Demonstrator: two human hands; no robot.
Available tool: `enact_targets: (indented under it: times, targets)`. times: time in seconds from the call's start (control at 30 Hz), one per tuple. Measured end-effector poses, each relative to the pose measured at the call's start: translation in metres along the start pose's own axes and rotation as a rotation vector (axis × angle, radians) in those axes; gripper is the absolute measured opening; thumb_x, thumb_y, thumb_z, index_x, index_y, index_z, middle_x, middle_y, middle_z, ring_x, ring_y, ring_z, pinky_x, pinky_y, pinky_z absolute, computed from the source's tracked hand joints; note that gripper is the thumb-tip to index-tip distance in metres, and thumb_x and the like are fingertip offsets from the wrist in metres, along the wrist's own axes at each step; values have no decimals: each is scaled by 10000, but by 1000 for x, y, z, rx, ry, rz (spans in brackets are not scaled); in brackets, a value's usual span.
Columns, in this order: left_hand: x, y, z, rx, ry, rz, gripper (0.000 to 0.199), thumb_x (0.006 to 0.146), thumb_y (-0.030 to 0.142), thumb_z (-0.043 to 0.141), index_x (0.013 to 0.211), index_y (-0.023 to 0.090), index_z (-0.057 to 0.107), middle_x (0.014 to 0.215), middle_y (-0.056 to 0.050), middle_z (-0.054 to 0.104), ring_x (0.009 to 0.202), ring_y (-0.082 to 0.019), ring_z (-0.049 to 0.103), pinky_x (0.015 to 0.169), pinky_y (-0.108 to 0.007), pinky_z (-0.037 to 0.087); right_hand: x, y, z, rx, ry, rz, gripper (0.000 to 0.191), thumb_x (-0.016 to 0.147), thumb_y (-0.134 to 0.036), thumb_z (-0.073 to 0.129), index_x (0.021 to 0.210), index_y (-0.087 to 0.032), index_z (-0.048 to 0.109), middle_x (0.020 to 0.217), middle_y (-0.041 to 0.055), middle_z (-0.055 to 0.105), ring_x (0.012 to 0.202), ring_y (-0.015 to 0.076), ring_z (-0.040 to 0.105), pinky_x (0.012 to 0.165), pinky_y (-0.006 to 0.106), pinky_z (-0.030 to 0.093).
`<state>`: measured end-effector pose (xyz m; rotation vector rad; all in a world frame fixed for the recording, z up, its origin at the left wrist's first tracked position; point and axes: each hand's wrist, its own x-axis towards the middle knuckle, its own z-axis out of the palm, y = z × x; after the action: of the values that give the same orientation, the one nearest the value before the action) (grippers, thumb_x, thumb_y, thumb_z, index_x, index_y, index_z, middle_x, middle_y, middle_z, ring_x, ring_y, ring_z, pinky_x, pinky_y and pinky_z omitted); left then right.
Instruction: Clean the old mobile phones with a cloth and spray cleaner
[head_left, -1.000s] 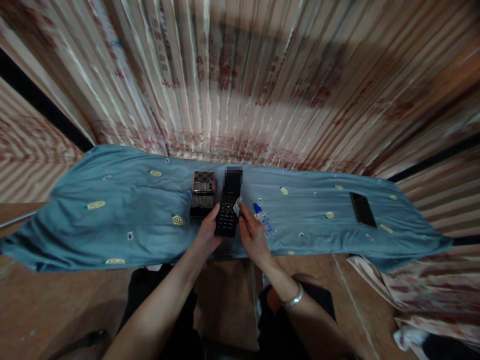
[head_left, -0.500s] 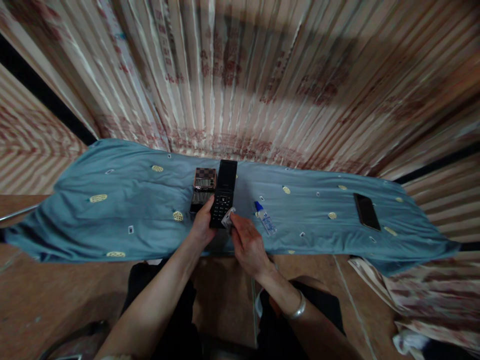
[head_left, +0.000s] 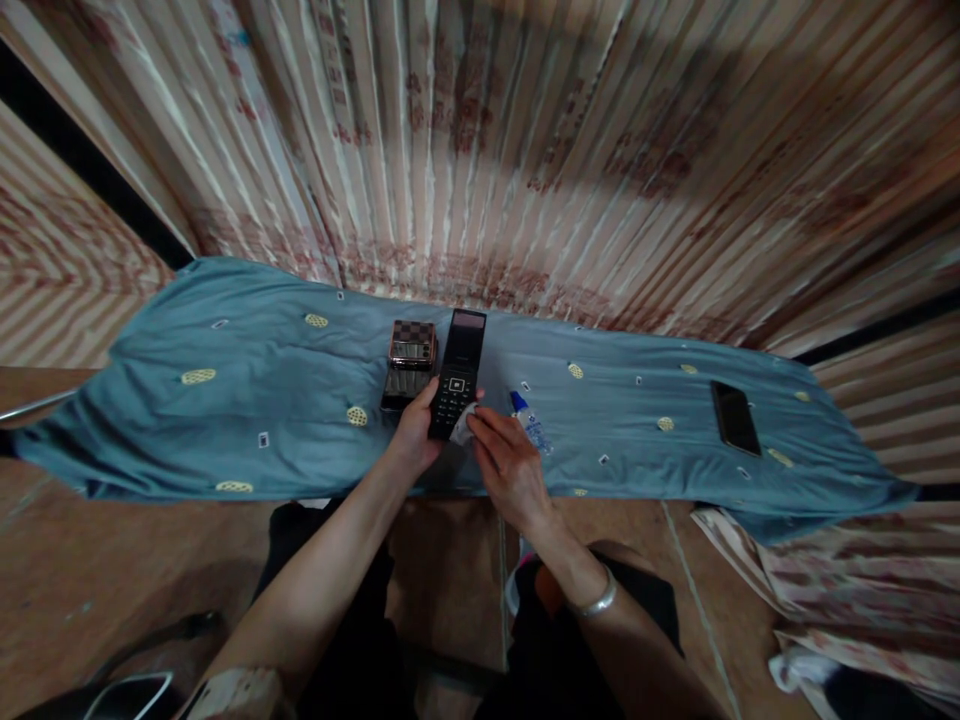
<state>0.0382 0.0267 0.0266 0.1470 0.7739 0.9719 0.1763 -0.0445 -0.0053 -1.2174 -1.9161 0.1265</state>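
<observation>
My left hand [head_left: 417, 437] is wrapped round the lower part of an unfolded black flip phone [head_left: 455, 385], its keypad facing up. Pinched in the fingers of my right hand [head_left: 510, 465] is a small white cloth [head_left: 463, 426], which touches the keypad's lower right edge. Left of the phone, a checkered folded phone [head_left: 413, 343] lies on the cover, with a dark glossy object [head_left: 406, 387] just below it. A clear bottle with a blue cap [head_left: 534, 427] lies to the right, partly behind my right hand.
A blue patterned cover [head_left: 300, 400] drapes the long narrow table. Far right on it lies a dark smartphone [head_left: 736, 418]. A pleated curtain [head_left: 480, 160] hangs behind, and black poles [head_left: 97, 160] slope down to both ends.
The flip phone has shifted slightly up and right with my left hand. My right hand and the cloth have moved a little right. The whole view has shifted slightly.
</observation>
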Motion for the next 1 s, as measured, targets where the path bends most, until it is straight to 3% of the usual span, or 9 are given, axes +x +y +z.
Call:
enact_targets:
  times: [0.13,0.5,0.8,1.0]
  targets:
    - [4,1,-2,-7,35,-1,496,1053,353,353,1169,29,710,785,-147,778,577,-195,700,519,-268,543,-2,-1,1,-10,-48,-21,412,1016,-152,455,1349,-253,675,1307,106,707,1175,240,675,1018,457,594]
    - [2,-5,3,-13,63,3,498,1063,362,345,1120,28,710,719,-121,753,593,-172,701,534,-235,539,-2,-2,3,-135,-67,-106,384,1017,-145,484,1334,-225,685,1282,124,721,1131,257,668,1027,447,585]
    - [3,-11,6,-42,63,-66,492,1053,401,368,1144,51,702,794,-128,754,734,-217,739,677,-307,605,5,-13,6,-166,-112,-178,360,1022,-118,466,1285,-170,705,1267,133,729,1182,251,651,1047,417,583]
    - [-2,-13,5,-17,21,107,509,1029,542,391,893,158,697,752,-78,729,815,-210,742,755,-309,603,5,-14,10,-138,-122,-209,398,1000,-85,469,1344,-126,666,1335,148,693,1254,252,620,1114,399,541]
